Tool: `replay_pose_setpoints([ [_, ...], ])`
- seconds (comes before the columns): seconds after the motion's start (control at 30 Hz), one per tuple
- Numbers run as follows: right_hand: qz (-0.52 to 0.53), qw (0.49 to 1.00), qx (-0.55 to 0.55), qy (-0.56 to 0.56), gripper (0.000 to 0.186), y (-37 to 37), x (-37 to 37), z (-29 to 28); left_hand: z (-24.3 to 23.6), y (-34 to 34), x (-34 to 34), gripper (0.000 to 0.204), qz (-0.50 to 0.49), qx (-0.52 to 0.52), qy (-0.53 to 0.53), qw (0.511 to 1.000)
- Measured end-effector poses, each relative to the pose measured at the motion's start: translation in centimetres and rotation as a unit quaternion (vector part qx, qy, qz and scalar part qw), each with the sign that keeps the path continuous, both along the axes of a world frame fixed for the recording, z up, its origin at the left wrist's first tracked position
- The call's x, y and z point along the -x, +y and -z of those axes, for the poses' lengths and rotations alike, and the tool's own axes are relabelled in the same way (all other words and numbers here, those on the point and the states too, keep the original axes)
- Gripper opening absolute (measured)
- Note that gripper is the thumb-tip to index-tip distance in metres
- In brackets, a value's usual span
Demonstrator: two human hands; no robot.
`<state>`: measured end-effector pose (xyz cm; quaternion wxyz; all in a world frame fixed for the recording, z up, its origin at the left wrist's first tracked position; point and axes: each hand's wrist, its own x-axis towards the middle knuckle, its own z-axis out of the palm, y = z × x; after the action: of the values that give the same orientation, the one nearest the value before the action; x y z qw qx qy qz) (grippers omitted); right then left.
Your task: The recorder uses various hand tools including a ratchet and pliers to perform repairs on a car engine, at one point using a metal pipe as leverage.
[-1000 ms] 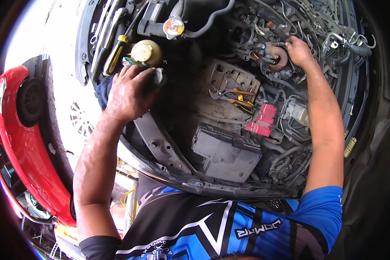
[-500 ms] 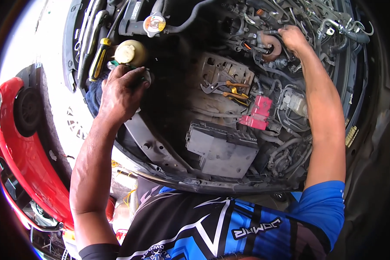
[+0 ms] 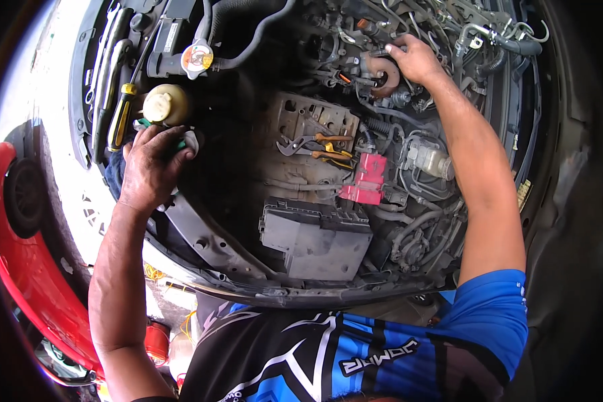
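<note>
My left hand [image 3: 151, 166] grips a green-and-white item [image 3: 191, 141], mostly hidden, just beside the cream reservoir [image 3: 172, 104]. My right hand [image 3: 417, 60] is at a dark tube [image 3: 378, 51] near the brown curved pipe [image 3: 388, 82]; can't tell if gripping.

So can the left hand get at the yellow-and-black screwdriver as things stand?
Probably yes: the screwdriver handle lies close to the left hand, beside the cream reservoir, with nothing seen across it. The hand might first have to leave the green-and-white item under it.
</note>
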<state>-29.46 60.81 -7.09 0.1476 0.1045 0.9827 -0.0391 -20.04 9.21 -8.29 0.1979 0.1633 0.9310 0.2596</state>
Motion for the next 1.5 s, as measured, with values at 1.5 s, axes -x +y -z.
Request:
replay_pose_setpoints([
  [1.5,-0.274,0.958,-0.077,-0.04,0.025,1.4,1.1,-0.8,2.2,0.4,-0.4,0.032,-0.137,-0.123,0.177,0.967],
])
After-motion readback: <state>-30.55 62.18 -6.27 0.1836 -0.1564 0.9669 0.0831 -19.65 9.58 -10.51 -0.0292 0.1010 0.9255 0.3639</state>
